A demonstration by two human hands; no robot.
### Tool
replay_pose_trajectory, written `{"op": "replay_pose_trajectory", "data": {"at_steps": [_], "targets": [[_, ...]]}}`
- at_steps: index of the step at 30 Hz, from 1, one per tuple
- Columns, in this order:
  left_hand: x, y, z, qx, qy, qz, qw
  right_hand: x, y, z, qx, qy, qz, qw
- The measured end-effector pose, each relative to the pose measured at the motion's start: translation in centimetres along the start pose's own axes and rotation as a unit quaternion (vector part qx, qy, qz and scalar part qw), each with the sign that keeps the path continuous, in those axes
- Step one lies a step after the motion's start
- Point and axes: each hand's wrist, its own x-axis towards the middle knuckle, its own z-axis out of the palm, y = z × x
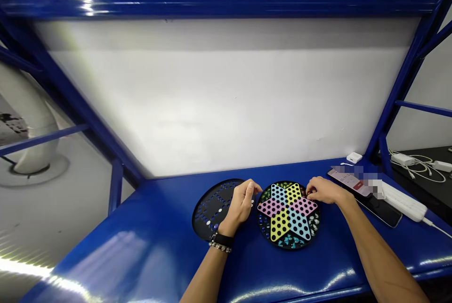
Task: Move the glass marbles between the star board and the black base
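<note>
A round black Chinese checkers board (287,206) lies on the blue table, its star of pink, yellow and light blue points dotted with black holes. Coloured pieces fill the pockets around the star, among them turquoise pieces (290,241) at the near side and clear pieces (313,223) at the right. My right hand (323,190) is closed over the far-right pocket of reddish pieces, its fingertips hidden. Curled beside the board's far-left edge is my left hand (243,200); what it holds, if anything, cannot be made out. Partly behind it lies a round black perforated disc (212,216).
A phone (349,183) with a lit screen rests on the right, by a dark flat device (383,211) and a white power strip (404,201). A white earbud case (354,157) sits at the back. Blue frame bars (226,6) surround a white panel (233,100).
</note>
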Motion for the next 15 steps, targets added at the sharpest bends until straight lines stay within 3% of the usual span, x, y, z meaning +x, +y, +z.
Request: {"op": "replay_pose_trajectory", "data": {"at_steps": [4, 7, 9, 12, 13, 15], "targets": [[0.0, 0.0, 0.1, 0.01, -0.008, -0.003, 1.0, 0.2, 0.2, -0.1, 0.028, 0.004, -0.018, 0.999], [-0.1, -0.1, 0.1, 0.014, -0.014, -0.003, 1.0, 0.2, 0.8, -0.8, 0.165, 0.06, -0.043, 0.983], [0.0, -0.1, 0.1, 0.019, -0.015, -0.001, 1.0, 0.3, 1.1, -1.1, 0.324, 0.118, -0.044, 0.938], [0.0, -0.1, 0.1, 0.032, -0.016, 0.002, 0.999, 0.9, 1.4, -1.2, 0.516, 0.187, -0.03, 0.835], [0.0, -0.1, 0.1, 0.034, -0.016, 0.003, 0.999, 1.2, 1.4, -1.1, 0.543, 0.202, -0.022, 0.815], [0.0, 0.0, 0.0, 0.033, -0.015, 0.005, 0.999, 1.8, 1.4, -0.7, 0.547, 0.22, -0.001, 0.807]]}}
